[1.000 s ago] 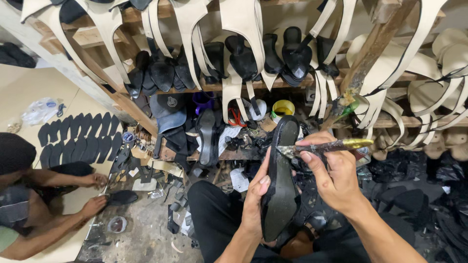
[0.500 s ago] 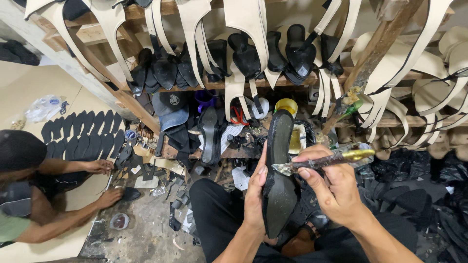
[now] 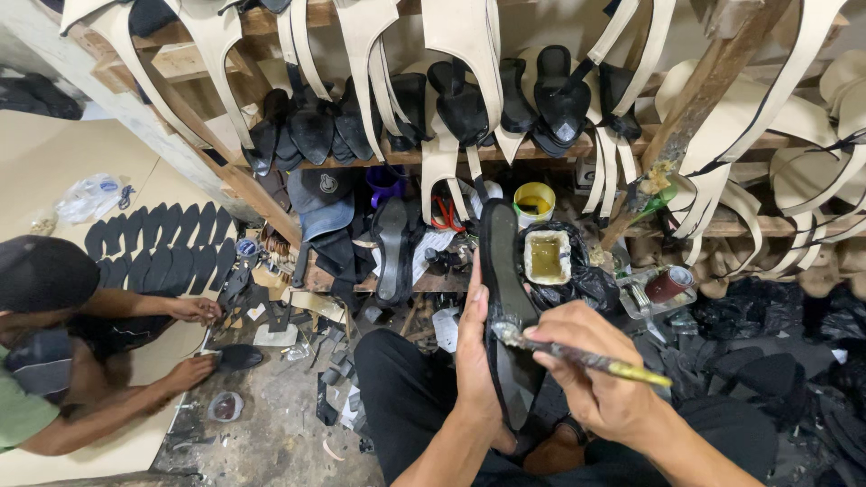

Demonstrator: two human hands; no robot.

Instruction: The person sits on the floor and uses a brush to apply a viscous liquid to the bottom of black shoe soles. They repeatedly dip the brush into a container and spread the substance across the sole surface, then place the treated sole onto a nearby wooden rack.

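Left hand [image 3: 475, 361] grips a black sole [image 3: 507, 298] from its left edge, fingers up along the side, holding it upright over the lap; toe end points up toward the shelf. Right hand [image 3: 591, 383] closed around a brush [image 3: 586, 358], yellow handle end out to the right, bristle tip touching the sole's face about mid-length; both hands full, neither open.

Just beyond the sole: a square tub [image 3: 547, 257] of yellowish glue sitting on black plastic; a yellow cup [image 3: 534, 203] behind it; a red-brown can [image 3: 668, 284] off to the right. Another black sole [image 3: 393, 245] stands upright to the left of the held one. Wooden rack [image 3: 379, 158] above carries black sandals [image 3: 559, 99] and hanging cream straps [image 3: 460, 54].

Far left: another person [image 3: 54, 361] crouched on the floor, both hands down among scraps; one hand on a dark piece [image 3: 236, 357]. Row of flat black insoles [image 3: 153, 248] laid out on tan board beside them; clear bag [image 3: 90, 194] further back.
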